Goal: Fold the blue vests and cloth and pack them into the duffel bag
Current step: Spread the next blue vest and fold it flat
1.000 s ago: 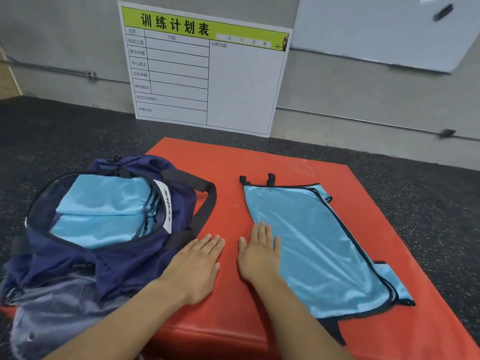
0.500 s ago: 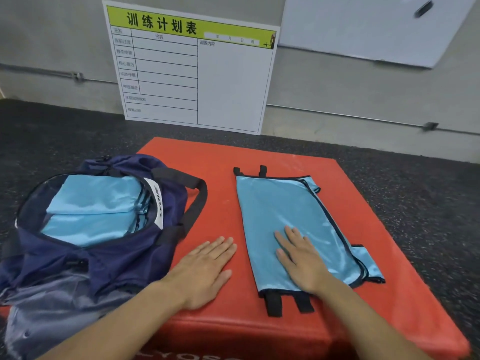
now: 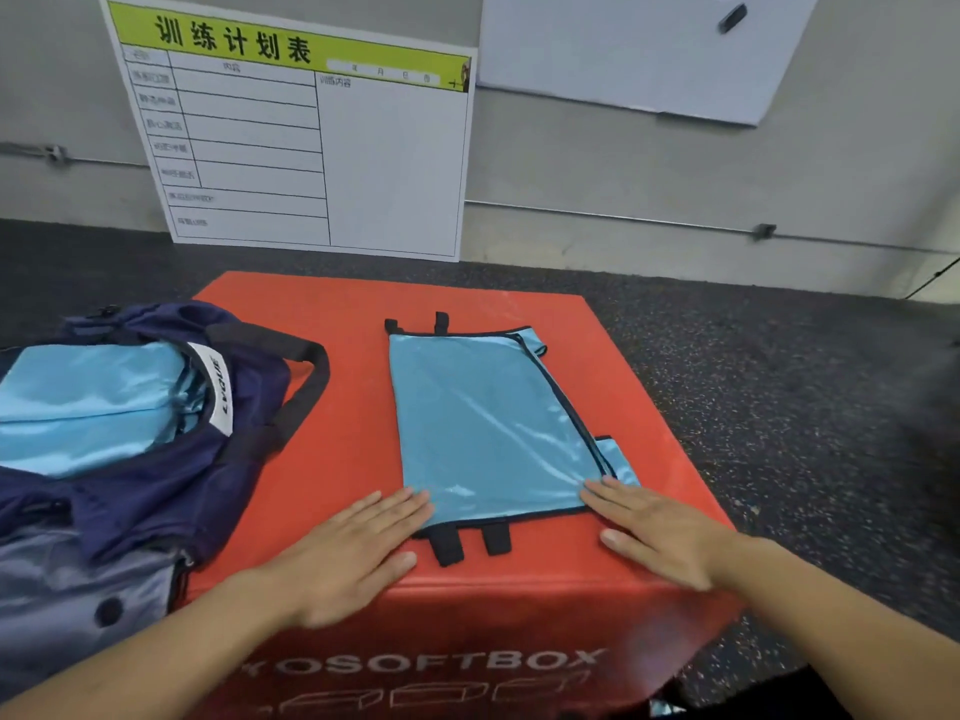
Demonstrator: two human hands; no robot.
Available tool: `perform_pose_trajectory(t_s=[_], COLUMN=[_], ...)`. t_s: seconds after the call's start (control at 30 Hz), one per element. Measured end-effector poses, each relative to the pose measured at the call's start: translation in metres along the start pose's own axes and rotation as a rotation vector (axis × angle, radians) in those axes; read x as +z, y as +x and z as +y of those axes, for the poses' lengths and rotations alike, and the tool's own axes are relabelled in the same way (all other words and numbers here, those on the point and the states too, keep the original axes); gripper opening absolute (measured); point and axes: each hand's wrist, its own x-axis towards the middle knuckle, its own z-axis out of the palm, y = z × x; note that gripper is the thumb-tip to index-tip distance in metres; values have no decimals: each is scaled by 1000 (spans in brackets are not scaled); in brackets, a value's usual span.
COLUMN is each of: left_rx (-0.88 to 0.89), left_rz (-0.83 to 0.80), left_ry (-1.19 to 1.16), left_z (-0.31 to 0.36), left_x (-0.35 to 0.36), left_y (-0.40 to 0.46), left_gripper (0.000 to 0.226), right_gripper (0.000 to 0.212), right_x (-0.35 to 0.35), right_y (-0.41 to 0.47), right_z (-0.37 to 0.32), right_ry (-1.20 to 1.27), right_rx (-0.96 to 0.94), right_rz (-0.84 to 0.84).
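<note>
A light blue vest with black trim lies flat, folded lengthwise, on the red soft box; its two black straps stick out at the near edge. My left hand lies flat with straight fingers touching the vest's near left corner. My right hand lies flat at the near right corner, fingertips on the fabric. To the left sits the open navy duffel bag, with folded light blue cloth inside it.
A white schedule board with a green header leans on the wall behind the box. A whiteboard hangs at the upper right. Dark speckled rubber floor surrounds the box on the far and right sides.
My right hand slid from the vest's middle to its near right corner. My left hand moved right to the near left corner. The view has shifted closer to the box.
</note>
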Motion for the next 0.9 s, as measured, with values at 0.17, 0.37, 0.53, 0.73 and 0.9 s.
perform_pose_trajectory(t_s=[0.17,0.37,0.53,0.73,0.9], left_rx=[-78,-80,-39,32,65], left_rz=[-8,24,87,122,92], left_ry=[8,55,57,53,-23], left_z=[-10,-4,5,10,5], left_x=[-12,-10,-6,-4,-1], left_y=[-25,-25,-8,16,25], left_gripper=[79,66,66,58,58], right_gripper=[85,62,66,69,68], right_x=[21,26,17,14,14], right_y=[-32,-20,-3,16,27], right_z=[51,57,44,35,29], right_ry=[136,-15,-58,-82,-40], right_rx=[101,86,42,-35,-50], right_rz=[102,191,192,221,196])
